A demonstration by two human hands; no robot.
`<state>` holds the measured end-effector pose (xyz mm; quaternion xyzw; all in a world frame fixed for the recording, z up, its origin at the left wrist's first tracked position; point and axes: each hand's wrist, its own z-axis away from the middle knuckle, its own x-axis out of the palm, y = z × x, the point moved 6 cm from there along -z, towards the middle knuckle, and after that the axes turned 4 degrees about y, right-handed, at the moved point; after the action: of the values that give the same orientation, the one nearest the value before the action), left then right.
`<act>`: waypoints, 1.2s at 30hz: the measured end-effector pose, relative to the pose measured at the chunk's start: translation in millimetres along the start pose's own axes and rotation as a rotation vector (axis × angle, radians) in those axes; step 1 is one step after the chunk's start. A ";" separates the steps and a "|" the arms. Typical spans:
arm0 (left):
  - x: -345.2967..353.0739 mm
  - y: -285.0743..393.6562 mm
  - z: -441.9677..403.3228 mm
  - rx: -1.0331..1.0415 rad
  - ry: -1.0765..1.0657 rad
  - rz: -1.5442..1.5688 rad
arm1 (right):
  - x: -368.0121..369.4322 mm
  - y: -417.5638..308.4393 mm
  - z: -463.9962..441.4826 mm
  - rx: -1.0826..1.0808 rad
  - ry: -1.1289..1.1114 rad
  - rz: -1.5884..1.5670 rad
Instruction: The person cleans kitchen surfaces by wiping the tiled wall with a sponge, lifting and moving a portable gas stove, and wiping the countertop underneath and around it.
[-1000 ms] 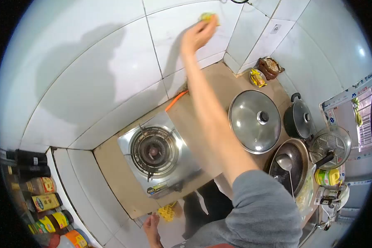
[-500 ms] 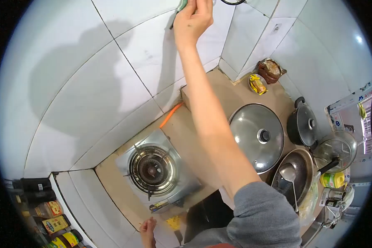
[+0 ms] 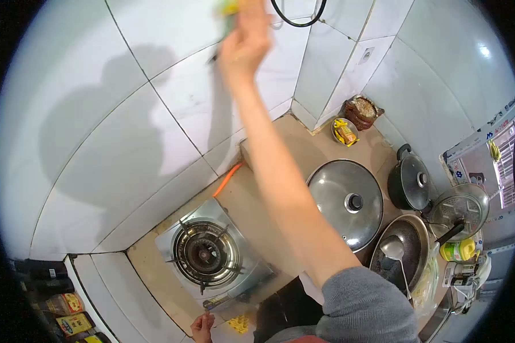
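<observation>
My right hand (image 3: pixel 247 48) is raised at the top of the view, in front of the white tiled wall. Its fingers are closed around a green-and-yellow item with a dark tip (image 3: pixel 228 17), blurred by motion and partly cut off at the frame edge, so its kind is unclear. My left hand (image 3: pixel 202 327) is low at the bottom left, by the front edge of the gas stove (image 3: pixel 206 254). Its fingers look curled together, and nothing shows in them. Just to its right lies something yellow (image 3: pixel 238 324) too small to make out.
A lidded wok (image 3: pixel 344 197) and a dark lidded pot (image 3: pixel 409 183) stand on the counter. Beside them are a ladle (image 3: pixel 393 248) in a perforated pan, a glass lid (image 3: pixel 460 206) and a yellow bottle (image 3: pixel 462 250). Several jars (image 3: pixel 73 324) line a lower-left shelf. A black cable loop (image 3: pixel 299 24) hangs above.
My right hand, with the green-and-yellow item, has moved left and slightly down in the view. The camera view has shifted a little; the left hand stays low by the stove.
</observation>
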<state>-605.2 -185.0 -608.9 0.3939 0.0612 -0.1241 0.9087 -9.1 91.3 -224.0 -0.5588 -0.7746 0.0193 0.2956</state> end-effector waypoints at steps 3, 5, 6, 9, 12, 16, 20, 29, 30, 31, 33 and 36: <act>-4.1 -13.8 1.6 -0.042 0.020 -0.005 | -30.3 92.0 -41.9 0.105 0.205 0.237; -7.9 -27.1 5.3 -0.046 0.012 0.048 | -31.1 105.4 -56.4 0.502 0.114 0.120; -8.6 -30.8 10.5 -0.055 0.003 0.089 | -31.3 98.1 -53.0 0.520 0.237 0.084; -15.6 -32.2 18.3 -0.025 0.043 0.110 | -6.0 57.9 -35.7 0.395 0.314 0.062; -21.2 -38.3 17.6 -0.001 0.052 0.168 | 30.7 -35.9 -15.0 0.154 0.100 0.087; -15.1 -18.6 34.1 -0.033 0.091 0.143 | 84.9 -125.4 63.7 -0.087 -0.053 -0.044; -12.8 -6.5 36.1 -0.022 0.094 0.166 | 60.8 -163.1 150.4 -0.375 -0.375 -0.194; -30.0 -31.6 46.7 -0.011 0.115 0.193 | -46.1 41.7 86.3 0.063 -0.064 0.215; -34.5 -33.7 48.6 -0.023 0.096 0.185 | -57.9 75.0 77.0 0.165 0.012 0.254; -38.8 -36.9 50.2 -0.023 0.100 0.180 | -67.6 95.4 76.2 0.264 0.087 0.293; -36.5 -43.9 48.3 -0.027 0.090 0.196 | -65.7 92.1 86.5 0.301 0.115 0.308; -29.4 -46.6 46.6 -0.032 0.076 0.197 | -39.6 19.5 129.9 0.264 -0.018 0.249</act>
<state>-645.6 -244.5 -603.6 0.3878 0.0585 -0.0183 0.9197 -46.7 103.0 -355.4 -0.6066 -0.6925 0.1625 0.3550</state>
